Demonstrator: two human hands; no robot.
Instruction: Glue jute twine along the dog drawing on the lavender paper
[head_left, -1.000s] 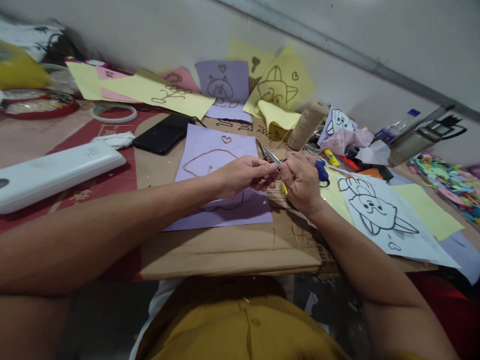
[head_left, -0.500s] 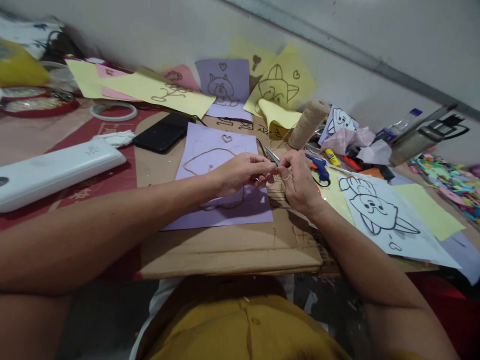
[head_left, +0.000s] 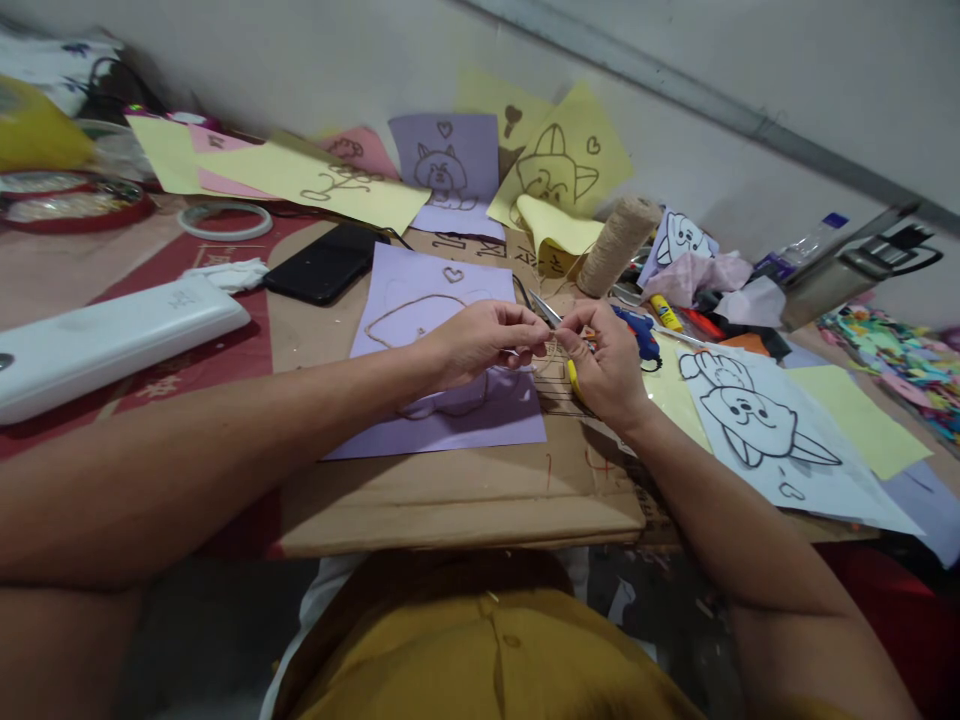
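My left hand [head_left: 487, 340] hovers over the right half of a purple sheet [head_left: 442, 438], its fingertips pinched on a thin strand of twine [head_left: 553, 334]. Meeting it from the right, my right hand [head_left: 606, 365] pinches the same strand between thumb and forefinger. The sheet bears a twine outline and a small twine heart [head_left: 453, 275]; my left hand and forearm cover part of the outline. Beneath my right hand lie scissors [head_left: 545, 308], their blades showing past the fingers and part of a yellow handle below. Behind stands a twine spool [head_left: 619, 246].
A blue glue gun [head_left: 639, 335] and a glue stick [head_left: 665, 313] lie right of my hands, near a white sheet with an animal drawing [head_left: 757, 425]. Left are a black phone [head_left: 324, 265] and a long white case [head_left: 120, 345]. Finished-looking twine pictures [head_left: 444, 170] lean at the wall.
My right hand has shifted slightly right and its grip has turned a little, showing more of the scissors' yellow handle. My left hand stays almost in place, still pinching.
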